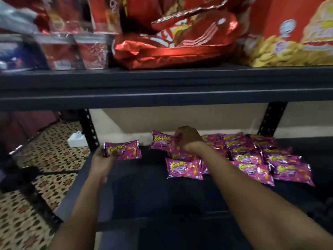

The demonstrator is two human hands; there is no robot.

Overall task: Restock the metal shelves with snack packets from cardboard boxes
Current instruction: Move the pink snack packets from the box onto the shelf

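left hand [101, 160] grips one purple packet [122, 149] over the lower shelf [144, 192], right hand [187, 139] curled round another at the loose purple pile [252, 159]; risk: slick overlapped packets slide forward off the edge if nudged.

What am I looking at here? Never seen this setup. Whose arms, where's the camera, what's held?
No robot: a person wears one camera on the head, looking forward and down, so the two bare arms are theirs. They reach into the lower shelf of a dark metal rack. The left hand holds one pink packet at its end. The right hand is curled on another packet beside the pile of pink packets lying on that shelf. The upper shelf carries red bags. Patterned floor shows at left.
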